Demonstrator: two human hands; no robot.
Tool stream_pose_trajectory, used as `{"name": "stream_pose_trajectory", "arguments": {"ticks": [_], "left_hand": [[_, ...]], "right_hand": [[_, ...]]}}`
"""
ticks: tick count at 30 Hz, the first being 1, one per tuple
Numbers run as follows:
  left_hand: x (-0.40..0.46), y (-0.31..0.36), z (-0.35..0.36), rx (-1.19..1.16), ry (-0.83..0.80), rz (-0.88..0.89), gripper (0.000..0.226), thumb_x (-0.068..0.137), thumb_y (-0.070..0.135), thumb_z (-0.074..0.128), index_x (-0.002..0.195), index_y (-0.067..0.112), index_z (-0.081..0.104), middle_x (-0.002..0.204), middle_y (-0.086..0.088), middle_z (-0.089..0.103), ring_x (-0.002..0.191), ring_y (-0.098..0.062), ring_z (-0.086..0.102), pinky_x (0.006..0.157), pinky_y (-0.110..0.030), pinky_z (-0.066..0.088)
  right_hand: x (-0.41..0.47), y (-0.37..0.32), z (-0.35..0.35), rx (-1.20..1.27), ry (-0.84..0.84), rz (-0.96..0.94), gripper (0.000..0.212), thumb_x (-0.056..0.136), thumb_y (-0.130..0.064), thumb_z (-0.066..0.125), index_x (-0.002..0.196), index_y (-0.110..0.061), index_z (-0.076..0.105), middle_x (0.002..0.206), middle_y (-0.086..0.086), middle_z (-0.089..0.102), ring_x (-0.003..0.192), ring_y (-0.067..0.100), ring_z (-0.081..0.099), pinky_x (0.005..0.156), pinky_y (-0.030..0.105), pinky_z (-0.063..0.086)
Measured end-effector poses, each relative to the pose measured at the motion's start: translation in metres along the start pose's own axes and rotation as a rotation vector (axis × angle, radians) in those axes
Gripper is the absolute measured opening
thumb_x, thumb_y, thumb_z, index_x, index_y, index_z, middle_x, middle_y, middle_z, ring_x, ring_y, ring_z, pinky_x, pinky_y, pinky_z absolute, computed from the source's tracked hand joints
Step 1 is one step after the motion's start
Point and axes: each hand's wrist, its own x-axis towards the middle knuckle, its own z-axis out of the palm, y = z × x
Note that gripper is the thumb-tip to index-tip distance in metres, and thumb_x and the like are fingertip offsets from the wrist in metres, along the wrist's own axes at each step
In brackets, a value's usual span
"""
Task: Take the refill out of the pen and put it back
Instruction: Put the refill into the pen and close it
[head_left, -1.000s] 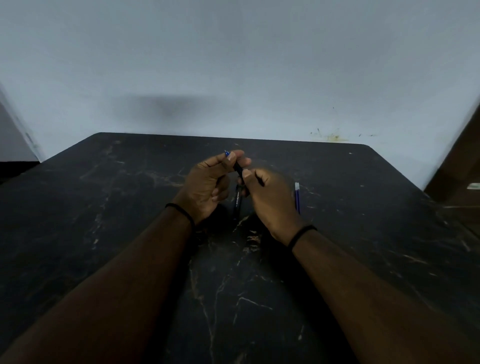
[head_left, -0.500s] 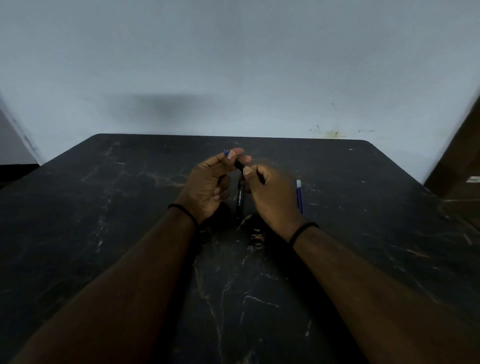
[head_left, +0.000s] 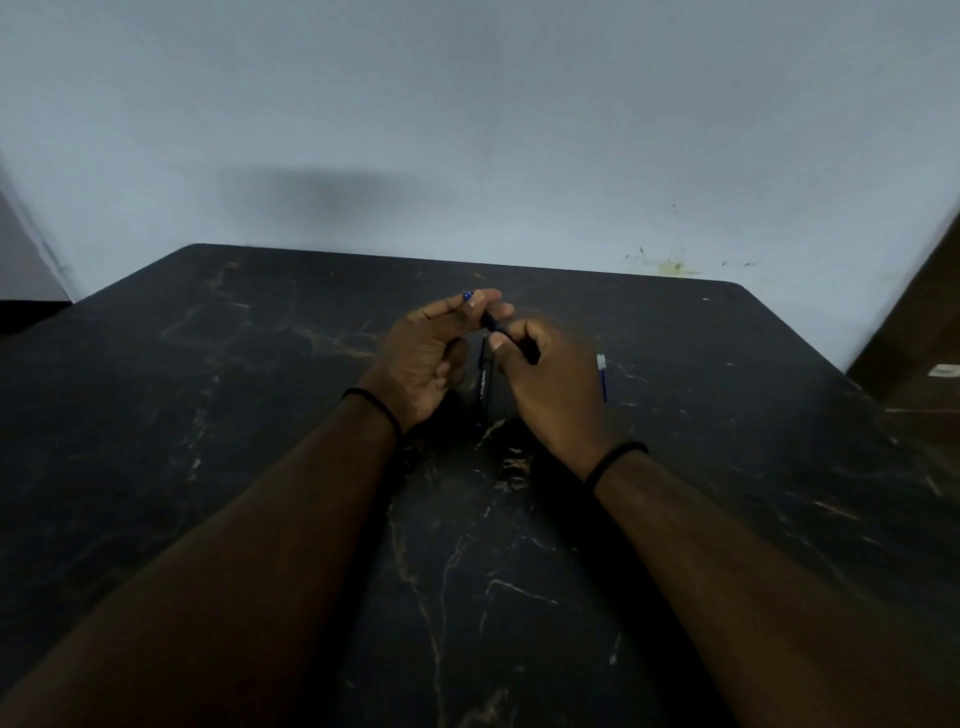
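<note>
My left hand (head_left: 426, 353) pinches the blue-tipped end of a dark pen part (head_left: 488, 323) between thumb and fingers. Gripping the other end of that part, my right hand (head_left: 550, 384) has its fingers curled round it, and most of the part is hidden by the fingers. Between my two hands a black pen barrel (head_left: 484, 387) with white lettering points away from me; whether it rests on the table I cannot tell. A thin blue refill (head_left: 602, 375) with a white end lies on the table just right of my right hand.
The black marble-patterned table (head_left: 260, 467) runs to a pale wall at the back. A brown piece of furniture (head_left: 919, 338) stands past the table's right edge. Both forearms stretch over the near half of the table.
Both hands stay together on the pen part and have barely shifted. The barrel and the refill have not moved.
</note>
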Motion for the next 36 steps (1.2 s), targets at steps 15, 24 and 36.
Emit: {"name": "stream_pose_trajectory", "arguments": {"ticks": [15, 24, 36], "left_hand": [[0.0028, -0.0001, -0.0001, 0.020, -0.005, -0.036, 0.020, 0.099, 0.018, 0.052, 0.108, 0.006, 0.066, 0.106, -0.011, 0.073, 0.032, -0.003, 0.028, 0.031, -0.014, 0.021], [0.0019, -0.0006, -0.0004, 0.046, -0.011, -0.022, 0.022, 0.098, 0.019, 0.053, 0.109, 0.005, 0.067, 0.106, -0.013, 0.073, 0.032, -0.003, 0.028, 0.030, -0.015, 0.024], [0.0058, -0.0024, -0.0020, 0.059, -0.008, -0.032, 0.020, 0.098, 0.020, 0.054, 0.106, 0.009, 0.069, 0.103, -0.009, 0.075, 0.032, -0.003, 0.028, 0.032, -0.014, 0.022]], "right_hand": [[0.0033, 0.0074, 0.0003, -0.034, 0.018, -0.009, 0.023, 0.098, -0.031, 0.055, 0.084, -0.018, 0.069, 0.072, -0.001, 0.069, 0.069, 0.012, 0.066, 0.066, 0.031, 0.049], [-0.0015, 0.0035, -0.0039, -0.050, 0.018, 0.017, 0.026, 0.098, -0.032, 0.055, 0.080, -0.018, 0.068, 0.071, 0.000, 0.067, 0.067, 0.010, 0.062, 0.061, 0.021, 0.043], [-0.0001, 0.0065, -0.0025, 0.008, 0.034, 0.003, 0.015, 0.095, -0.030, 0.061, 0.085, -0.024, 0.070, 0.071, -0.007, 0.066, 0.068, 0.010, 0.062, 0.064, 0.030, 0.048]]}}
